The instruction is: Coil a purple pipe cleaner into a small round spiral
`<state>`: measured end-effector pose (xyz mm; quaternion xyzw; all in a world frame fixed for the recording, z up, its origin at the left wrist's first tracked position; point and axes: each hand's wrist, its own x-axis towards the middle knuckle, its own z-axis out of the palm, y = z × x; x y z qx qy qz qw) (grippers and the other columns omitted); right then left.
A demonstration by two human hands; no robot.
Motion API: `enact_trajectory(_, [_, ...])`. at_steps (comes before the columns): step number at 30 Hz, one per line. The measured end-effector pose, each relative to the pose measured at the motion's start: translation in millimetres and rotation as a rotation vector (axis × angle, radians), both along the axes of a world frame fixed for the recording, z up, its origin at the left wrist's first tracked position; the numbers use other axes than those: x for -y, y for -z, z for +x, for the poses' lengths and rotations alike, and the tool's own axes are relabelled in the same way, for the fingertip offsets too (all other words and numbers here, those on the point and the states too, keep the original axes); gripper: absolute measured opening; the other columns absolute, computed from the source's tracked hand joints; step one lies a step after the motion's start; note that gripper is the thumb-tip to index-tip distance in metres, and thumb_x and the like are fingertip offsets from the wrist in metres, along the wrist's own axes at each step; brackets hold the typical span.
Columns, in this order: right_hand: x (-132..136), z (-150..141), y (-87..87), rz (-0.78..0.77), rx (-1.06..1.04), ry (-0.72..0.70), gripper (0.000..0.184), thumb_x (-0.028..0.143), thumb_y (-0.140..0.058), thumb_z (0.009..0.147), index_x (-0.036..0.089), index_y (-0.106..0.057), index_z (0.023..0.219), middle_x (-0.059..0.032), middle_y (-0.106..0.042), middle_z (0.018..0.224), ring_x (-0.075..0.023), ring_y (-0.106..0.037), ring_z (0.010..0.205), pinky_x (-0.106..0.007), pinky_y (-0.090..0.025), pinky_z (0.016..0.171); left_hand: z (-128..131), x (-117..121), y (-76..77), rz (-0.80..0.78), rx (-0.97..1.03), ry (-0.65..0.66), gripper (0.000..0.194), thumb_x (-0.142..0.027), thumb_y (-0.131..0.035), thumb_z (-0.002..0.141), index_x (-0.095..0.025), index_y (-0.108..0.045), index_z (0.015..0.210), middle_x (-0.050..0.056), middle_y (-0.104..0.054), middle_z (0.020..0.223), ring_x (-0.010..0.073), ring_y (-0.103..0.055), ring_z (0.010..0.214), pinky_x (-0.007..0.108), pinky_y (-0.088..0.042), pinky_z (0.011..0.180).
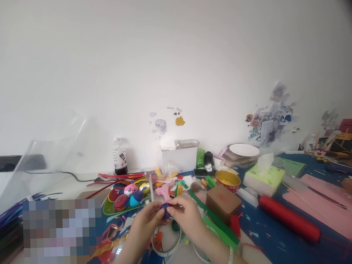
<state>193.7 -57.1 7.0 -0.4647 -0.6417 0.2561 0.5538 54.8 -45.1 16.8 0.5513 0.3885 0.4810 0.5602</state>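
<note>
Between the fingertips of both hands is a small dark purple sequined ball (166, 210), partly covered by the fingers. My left hand (150, 217) pinches it from the left side. From the right, my right hand (186, 212) grips it with thumb and forefinger. Just beyond the hands lies a pink glue gun (164, 191), its lower part hidden. Under the hands is a white ring (180, 241), with a dark green sequined piece (175, 225) beside it. To the left, a green tray (108, 208) holds several round sequined pieces in red, pink, blue and gold.
A brown box (224, 201), a red-and-gold bowl (228, 180), a tissue pack (264, 178) and a red roll (288, 218) stand to the right. A bottle (120, 157) is near the wall. Paper scraps and ribbons litter the blue table (254, 237).
</note>
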Motion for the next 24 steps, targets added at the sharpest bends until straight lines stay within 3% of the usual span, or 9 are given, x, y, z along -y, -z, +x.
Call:
enact_trajectory(9, [1.9,1.0,-2.2,-0.014,0.015,-0.024,0.015,0.015,-0.059,0.071,0.016,-0.069,0.082,-0.0064,-0.067,0.083,-0.0198,-0.062,0.078,-0.030,-0.050,0.070,-1.4,-1.5,2.6,0.070,-0.083,-0.014,0.030,-0.041,-0.069,0.061,-0.017,-0.061,0.078,0.002,-0.068,0.073,0.0212,-0.065,0.061,0.033,-0.054,0.062])
enact_trajectory(14, [0.6,6.3,-5.2,-0.092,0.082,-0.054,0.029,0.019,-0.061,0.071,0.017,-0.067,0.099,-0.0064,-0.068,0.086,-0.0207,-0.063,0.080,-0.032,-0.050,0.072,-1.9,-2.9,3.6,0.066,-0.174,-0.016,0.027,-0.038,-0.068,0.061,-0.017,-0.064,0.078,0.003,-0.070,0.072,0.0220,-0.065,0.061,0.031,-0.052,0.059])
enact_trajectory(18, [0.4,3.3,-5.3,-0.085,0.085,-0.067,0.020,0.014,-0.057,0.071,0.018,-0.071,0.083,-0.0043,-0.069,0.080,-0.0194,-0.063,0.074,-0.029,-0.051,0.067,-2.4,-3.3,4.3,0.080,-0.265,-0.002,0.025,-0.036,-0.065,0.064,-0.017,-0.066,0.081,0.003,-0.069,0.063,0.0213,-0.063,0.057,0.028,-0.050,0.052])
enact_trajectory(24, [3.6,-1.7,-5.1,-0.062,0.062,-0.044,0.020,0.012,-0.056,0.070,0.018,-0.072,0.081,-0.0046,-0.070,0.079,-0.0183,-0.063,0.072,-0.027,-0.051,0.066,-2.2,0.7,3.9,0.190,-0.251,-0.019,0.012,-0.031,-0.063,0.067,-0.021,-0.065,0.072,0.002,-0.068,0.066,0.0208,-0.063,0.063,0.025,-0.047,0.054])
